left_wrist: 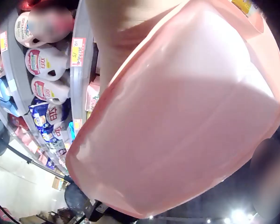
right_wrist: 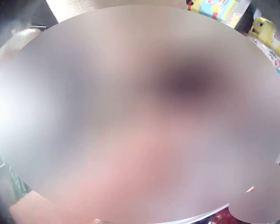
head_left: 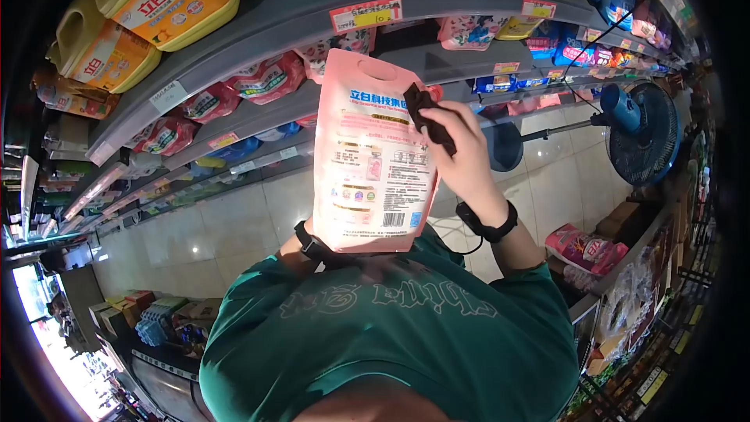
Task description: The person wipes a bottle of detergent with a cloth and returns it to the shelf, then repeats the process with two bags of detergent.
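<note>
A pink detergent pouch [head_left: 367, 148], printed side towards the head camera, is upright before the chest. My right hand [head_left: 461, 141] pinches a dark brown cloth [head_left: 430, 119] against the pouch's upper right edge. A black band circles that wrist. Only the left wrist shows at the pouch's lower left; the hand is hidden behind it. In the left wrist view, the pouch's plain pale side [left_wrist: 177, 112] fills most of the picture, with bare skin of the left arm [left_wrist: 126, 32] running behind its edge. Its fingers are out of sight, so I cannot tell their grip. The right wrist view is mostly blurred.
Shelves [head_left: 437, 0] of detergent jugs and pouches curve across the front. Large yellow jugs [head_left: 176, 8] stand upper left. A blue fan [head_left: 642, 133] is to the right, above the tiled floor [head_left: 547, 156]. A pink packet [head_left: 586, 248] lies in a bin at lower right.
</note>
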{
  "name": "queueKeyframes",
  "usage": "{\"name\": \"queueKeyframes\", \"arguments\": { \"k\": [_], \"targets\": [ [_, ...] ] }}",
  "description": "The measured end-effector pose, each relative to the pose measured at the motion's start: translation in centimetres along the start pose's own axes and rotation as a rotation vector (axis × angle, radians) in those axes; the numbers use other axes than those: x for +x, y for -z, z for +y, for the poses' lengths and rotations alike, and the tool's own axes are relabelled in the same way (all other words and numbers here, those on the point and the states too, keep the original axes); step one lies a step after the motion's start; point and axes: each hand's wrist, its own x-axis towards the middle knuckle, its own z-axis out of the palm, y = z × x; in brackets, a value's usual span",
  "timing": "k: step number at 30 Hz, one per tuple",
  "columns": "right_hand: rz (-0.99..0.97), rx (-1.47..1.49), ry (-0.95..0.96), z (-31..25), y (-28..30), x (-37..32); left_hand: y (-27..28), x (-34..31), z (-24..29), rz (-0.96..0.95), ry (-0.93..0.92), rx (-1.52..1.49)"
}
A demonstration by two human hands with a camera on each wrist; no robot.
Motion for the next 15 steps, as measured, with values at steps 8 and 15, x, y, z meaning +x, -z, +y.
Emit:
{"name": "queueKeyframes", "arguments": {
  "k": [8,15],
  "targets": [
    [-0.139,0.015,-0.075,-5.9,-5.4,-4.1,0.7,-0.1,1.4,0.004,0.058,0.003],
    [-0.131,0.082,-0.274,-5.2,-7.5,-5.4,0.1,1.6,-0.2,0.193,-0.284,0.581]
  ]
}}
